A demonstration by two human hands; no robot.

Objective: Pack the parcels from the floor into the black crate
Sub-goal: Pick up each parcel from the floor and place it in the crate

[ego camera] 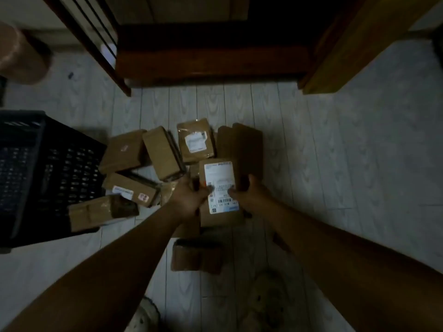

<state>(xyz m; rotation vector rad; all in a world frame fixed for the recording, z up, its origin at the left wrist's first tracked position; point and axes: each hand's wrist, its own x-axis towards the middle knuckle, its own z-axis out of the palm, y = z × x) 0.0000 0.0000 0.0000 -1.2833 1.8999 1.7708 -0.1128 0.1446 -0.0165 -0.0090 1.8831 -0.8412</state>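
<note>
Both hands grip one brown parcel with a large white shipping label (219, 185) in the middle of the view. My left hand (189, 197) holds its left edge, thumb on the label. My right hand (247, 194) holds its right edge. Several more brown parcels lie on the pale floor around it: a labelled one (195, 140) behind, plain ones (163, 153) (123, 150) to the left, a dark one (244, 144) to the right and one (196, 256) near me. The black crate (31, 173) stands at the left, its inside dark, with two parcels (130, 189) (103, 212) beside it.
Dark wooden furniture (211, 58) stands behind the parcels, with a wooden post (335, 56) at the right and slanted legs (96, 44) at the left. A brownish round object (21, 56) sits at far left. My feet (143, 317) show at the bottom edge.
</note>
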